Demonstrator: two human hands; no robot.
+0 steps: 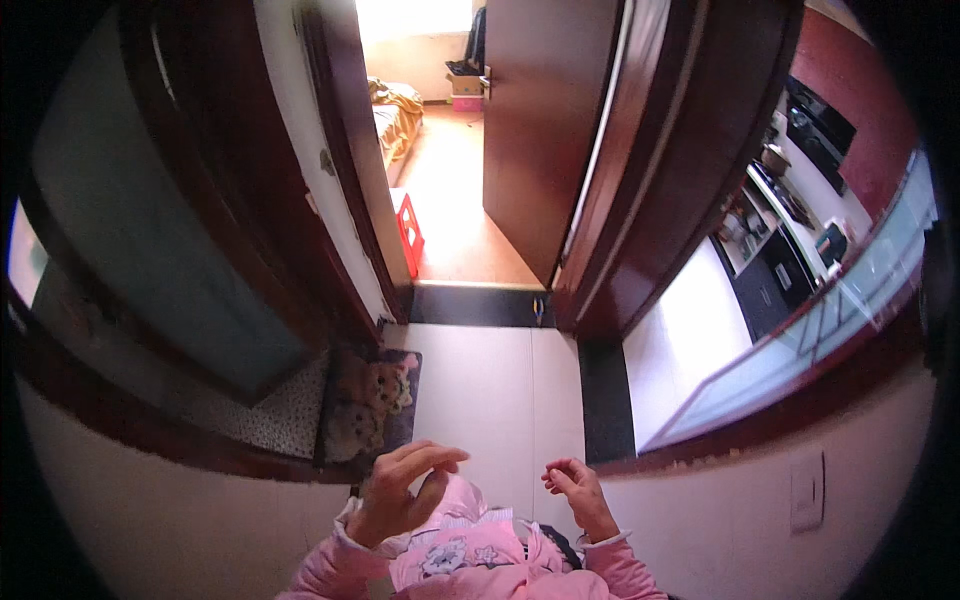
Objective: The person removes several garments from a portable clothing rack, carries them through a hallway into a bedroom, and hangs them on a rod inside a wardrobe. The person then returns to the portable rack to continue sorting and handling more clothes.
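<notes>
My left hand (405,487) is raised before my body at the bottom of the view, fingers bent and a gap showing between thumb and fingers, holding nothing. To its right, my right hand (579,495) is also raised and empty, its fingers loosely curled with small gaps. Both come out of the sleeves of a pink printed top (480,551). Past my hands lies the pale tiled floor (480,390), and a mat with an animal picture (375,405) lies beyond my left hand. A small blue and yellow object (538,309) rests on the dark door threshold (472,306).
Ahead, a brown door (547,127) stands ajar into a room with a bed (397,112) and a red plastic stool (409,232). On the right, a kitchen with a counter (795,217) lies behind a glazed door (810,330). A glazed door (172,225) is on the left.
</notes>
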